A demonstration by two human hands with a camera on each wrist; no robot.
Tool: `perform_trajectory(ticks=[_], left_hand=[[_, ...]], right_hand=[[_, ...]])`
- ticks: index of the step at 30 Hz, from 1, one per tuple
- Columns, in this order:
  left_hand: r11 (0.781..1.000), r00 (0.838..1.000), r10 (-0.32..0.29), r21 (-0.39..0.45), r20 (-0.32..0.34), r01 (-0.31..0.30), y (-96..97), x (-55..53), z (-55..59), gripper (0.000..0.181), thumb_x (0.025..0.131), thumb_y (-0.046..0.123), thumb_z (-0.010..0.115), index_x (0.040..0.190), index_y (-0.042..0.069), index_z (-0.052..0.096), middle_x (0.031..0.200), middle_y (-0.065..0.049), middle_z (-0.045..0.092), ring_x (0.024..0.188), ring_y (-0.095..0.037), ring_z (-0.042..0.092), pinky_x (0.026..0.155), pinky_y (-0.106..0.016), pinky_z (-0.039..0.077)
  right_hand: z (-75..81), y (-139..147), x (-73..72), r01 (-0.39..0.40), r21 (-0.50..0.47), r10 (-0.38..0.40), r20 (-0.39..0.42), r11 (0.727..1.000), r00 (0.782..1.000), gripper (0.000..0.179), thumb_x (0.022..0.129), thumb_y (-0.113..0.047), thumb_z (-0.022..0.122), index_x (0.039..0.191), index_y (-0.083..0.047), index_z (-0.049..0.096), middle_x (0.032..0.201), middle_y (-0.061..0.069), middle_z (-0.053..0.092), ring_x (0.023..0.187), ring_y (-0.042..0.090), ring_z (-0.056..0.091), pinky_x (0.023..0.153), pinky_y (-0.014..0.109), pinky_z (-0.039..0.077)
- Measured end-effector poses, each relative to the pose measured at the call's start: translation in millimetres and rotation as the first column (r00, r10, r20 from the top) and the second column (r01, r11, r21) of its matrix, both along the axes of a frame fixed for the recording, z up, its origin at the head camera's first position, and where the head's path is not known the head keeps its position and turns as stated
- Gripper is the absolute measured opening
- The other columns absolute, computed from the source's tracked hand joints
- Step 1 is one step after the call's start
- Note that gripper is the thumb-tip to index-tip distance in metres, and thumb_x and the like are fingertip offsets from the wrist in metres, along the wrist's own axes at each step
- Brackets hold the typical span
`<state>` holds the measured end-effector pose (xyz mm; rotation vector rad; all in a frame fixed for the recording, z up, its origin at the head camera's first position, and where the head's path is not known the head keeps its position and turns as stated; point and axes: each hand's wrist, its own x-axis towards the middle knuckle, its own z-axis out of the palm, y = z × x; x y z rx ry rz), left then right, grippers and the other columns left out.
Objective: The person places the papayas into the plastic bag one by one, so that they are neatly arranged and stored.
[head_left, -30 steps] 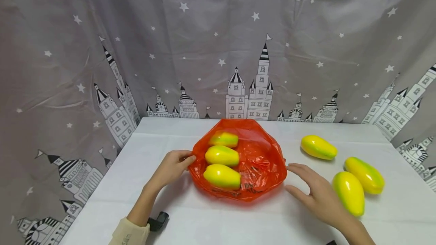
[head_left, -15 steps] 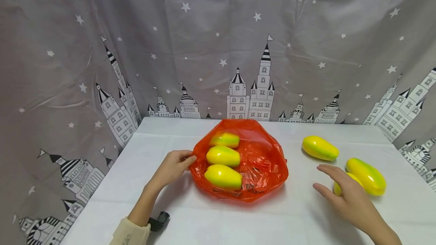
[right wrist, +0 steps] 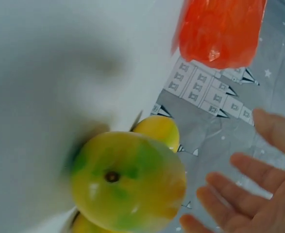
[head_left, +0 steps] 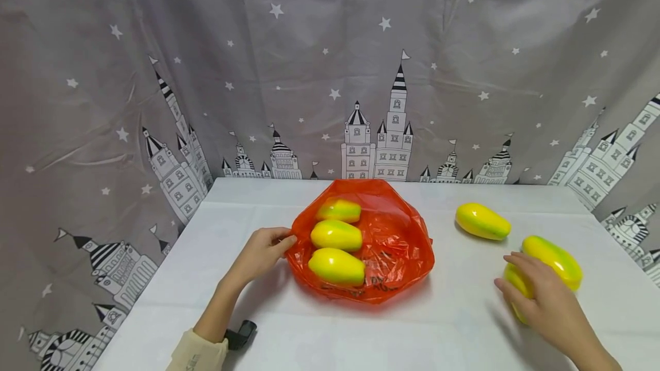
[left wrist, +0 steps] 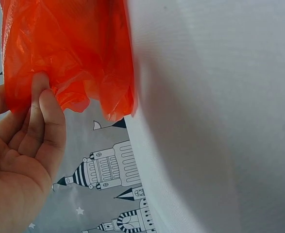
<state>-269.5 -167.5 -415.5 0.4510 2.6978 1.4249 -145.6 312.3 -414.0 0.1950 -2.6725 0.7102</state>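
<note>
A red plastic bag (head_left: pixel 394 228) lies with its mouth wide toward me and shows three shiny yellow-green papayas (head_left: pixel 337 236) in its left half. My left hand (head_left: pixel 265 253) pinches the bag's left rim; in the left wrist view the thin film (left wrist: pixel 79 43) bunches at the fingertips. On the right, my right hand (head_left: pixel 549 302) hovers over the nearest loose papaya (head_left: pixel 515 280), partly hiding it. In the right wrist view its spread fingers (right wrist: pixel 244 194) stand apart from that papaya (right wrist: pixel 127 182), and nothing is in them.
Two more loose papayas lie on the white table (head_left: pixel 319 342): one (head_left: pixel 483 221) farther back, another (head_left: pixel 557 262) beside the covered one. A grey curtain (head_left: pixel 309 62) with castles and stars hangs behind. A black device (head_left: pixel 240 335) sits at the left wrist.
My right hand has moved away from the bag's right rim, rightward to the nearest loose papaya. The left hand keeps its grip on the rim, and the bag has stayed in place.
</note>
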Motion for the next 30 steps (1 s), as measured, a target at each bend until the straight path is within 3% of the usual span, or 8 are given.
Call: perform_trajectory(ticks=[7,12,18,22,26,30], left_hand=[[1.0,1.0,-0.004,-0.001,-0.002,0.004,0.3,-0.3,-0.5,0.028,0.099,0.016,0.061,0.118,-0.003,0.068,0.095,-0.007,0.07,0.078,-0.018,0.064,0.075,-0.031,0.056],[1.0,1.0,0.001,-0.007,0.0,-0.001,0.5,-0.1,-0.6,0.029,0.099,0.017,0.061,0.118,-0.003,0.068,0.096,-0.007,0.07,0.079,-0.018,0.063,0.075,-0.032,0.056],[1.0,1.0,0.002,-0.011,-0.009,-0.002,0.1,0.2,-1.1,0.029,0.099,0.017,0.061,0.118,-0.004,0.068,0.097,-0.007,0.07,0.079,-0.018,0.063,0.075,-0.032,0.056],[1.0,1.0,0.003,-0.01,-0.012,-0.003,0.2,0.1,-1.3,0.029,0.098,0.016,0.061,0.118,-0.004,0.068,0.096,-0.007,0.07,0.078,-0.018,0.063,0.074,-0.031,0.056],[1.0,1.0,0.001,-0.013,-0.007,-0.002,0.8,-0.1,-1.5,0.029,0.098,0.016,0.061,0.119,-0.004,0.068,0.096,-0.007,0.07,0.078,-0.018,0.063,0.074,-0.031,0.056],[1.0,1.0,0.005,-0.016,-0.001,-0.005,1.0,0.5,-1.0,0.029,0.098,0.017,0.061,0.119,-0.003,0.068,0.096,-0.007,0.07,0.079,-0.018,0.064,0.075,-0.031,0.056]], right_hand=[[-6.1,13.2,-1.8,0.111,0.047,-0.113,0.039,0.993,0.993,0.044,0.088,-0.018,0.074,0.12,0.007,0.059,0.126,0.036,0.051,0.113,0.053,0.047,0.086,0.069,0.037],[-10.6,17.2,-2.6,0.117,0.037,-0.117,0.004,0.992,0.993,0.044,0.086,-0.016,0.076,0.118,0.008,0.059,0.123,0.037,0.051,0.11,0.054,0.047,0.085,0.069,0.037],[-12.1,18.6,-4.7,0.15,0.028,-0.151,0.045,0.988,0.988,0.056,0.089,-0.025,0.074,0.127,0.01,0.052,0.125,0.037,0.047,0.113,0.054,0.044,0.087,0.069,0.036],[-13.0,20.2,-5.8,0.151,0.009,-0.151,0.039,0.989,0.988,0.056,0.085,-0.017,0.077,0.126,0.012,0.051,0.127,0.04,0.042,0.113,0.057,0.041,0.087,0.072,0.034],[-13.7,23.7,-7.6,0.153,-0.002,-0.152,0.079,0.988,0.985,0.061,0.082,-0.013,0.079,0.127,0.015,0.049,0.128,0.043,0.037,0.113,0.061,0.037,0.088,0.074,0.032],[-13.1,27.1,-10.1,0.111,0.031,-0.115,0.146,0.993,0.983,0.066,0.081,-0.015,0.08,0.128,0.018,0.049,0.127,0.043,0.042,0.114,0.059,0.041,0.09,0.071,0.034]])
